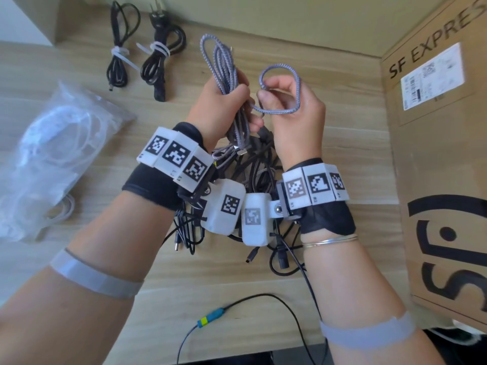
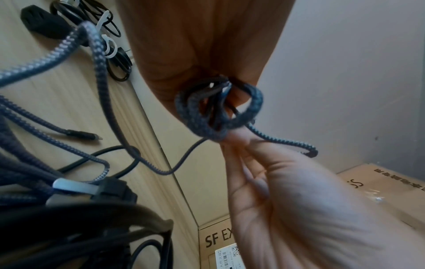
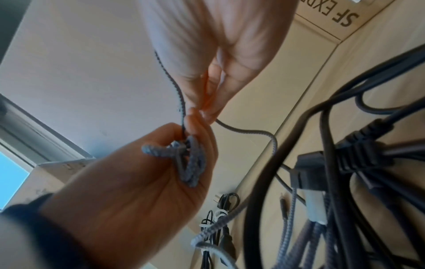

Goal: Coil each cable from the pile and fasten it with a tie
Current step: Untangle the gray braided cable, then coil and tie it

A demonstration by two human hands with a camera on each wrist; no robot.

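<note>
A grey braided cable point(image 1: 224, 64) is folded into long loops, and my left hand point(image 1: 237, 93) grips that bundle above the table. My right hand point(image 1: 266, 94) pinches a free loop of the same cable point(image 1: 290, 83) just right of the bundle. In the left wrist view the looped end point(image 2: 218, 112) sticks out of my fist, with the right hand's fingertips point(image 2: 236, 142) touching it. The right wrist view shows the bundle point(image 3: 188, 163) in my left palm. The pile of tangled black cables point(image 1: 253, 164) lies under both wrists, partly hidden.
Two black coiled cables fastened with white ties point(image 1: 118, 52) point(image 1: 159, 52) lie at the table's far side. A clear bag of white ties point(image 1: 52, 154) is on the left. A large cardboard box point(image 1: 434, 154) stands at the right. A thin black wire with a blue-green connector point(image 1: 210, 318) lies near me.
</note>
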